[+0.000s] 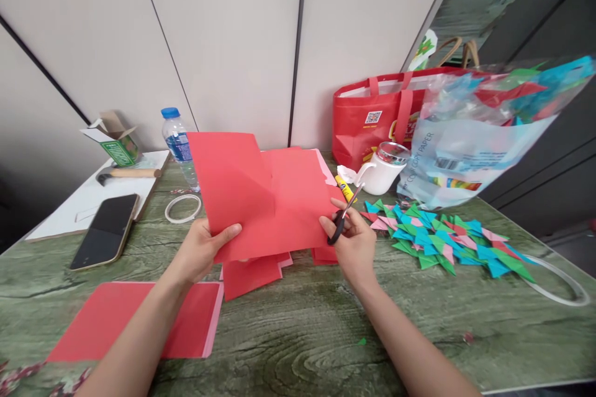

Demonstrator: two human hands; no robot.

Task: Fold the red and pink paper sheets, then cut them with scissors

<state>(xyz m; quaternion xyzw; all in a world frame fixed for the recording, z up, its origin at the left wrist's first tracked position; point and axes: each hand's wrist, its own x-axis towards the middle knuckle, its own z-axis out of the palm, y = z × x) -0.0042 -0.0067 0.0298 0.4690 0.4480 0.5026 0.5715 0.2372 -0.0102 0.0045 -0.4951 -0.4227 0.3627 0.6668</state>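
Observation:
My left hand [199, 249] pinches the lower left of a large red paper sheet [237, 198], thumb on top. The sheet is raised above the table and looks split from its top edge near the middle, its left part standing higher. My right hand [356, 248] is closed round the black-handled scissors [338, 226], blades pointing up and away from the paper. Its thumb and fingertips meet the sheet's right edge. Under the sheet lie more red and pink paper pieces [251, 279], partly hidden. A red and pink paper stack [107, 316] lies beneath my left forearm.
Left are a phone [107, 229], tape roll [183, 208], water bottle [179, 152], hooked wooden-handled tool [135, 173] and small box [116, 142]. Right are a glue stick [345, 188], white cup [382, 173], folded paper pieces [433, 236], white ring [565, 288], plastic bag [465, 155] and red bag [356, 124].

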